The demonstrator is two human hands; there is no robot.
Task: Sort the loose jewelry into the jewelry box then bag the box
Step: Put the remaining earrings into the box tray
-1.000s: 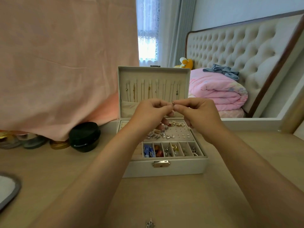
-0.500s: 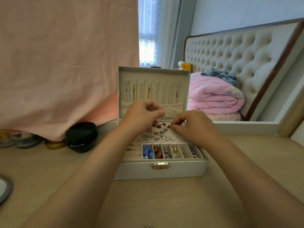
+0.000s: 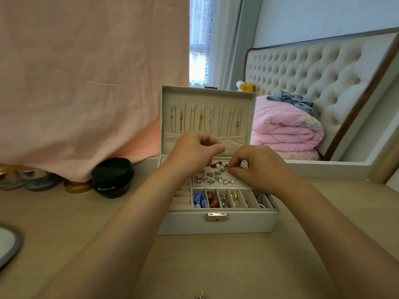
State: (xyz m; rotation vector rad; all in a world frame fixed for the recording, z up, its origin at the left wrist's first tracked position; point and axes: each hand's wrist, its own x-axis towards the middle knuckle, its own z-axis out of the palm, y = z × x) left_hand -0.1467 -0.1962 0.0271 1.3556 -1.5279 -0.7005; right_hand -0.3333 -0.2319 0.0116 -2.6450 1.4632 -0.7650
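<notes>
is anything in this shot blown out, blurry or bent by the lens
Head view: the window is overexposed to white; the left hand shows slight motion blur; the wide lens bows the headboard and the table edges.

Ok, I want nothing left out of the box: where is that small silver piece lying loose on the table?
In the head view the small silver piece lies alone on the table at the bottom edge, just right of centre, in front of the jewelry box latch, between the forearms.
</notes>
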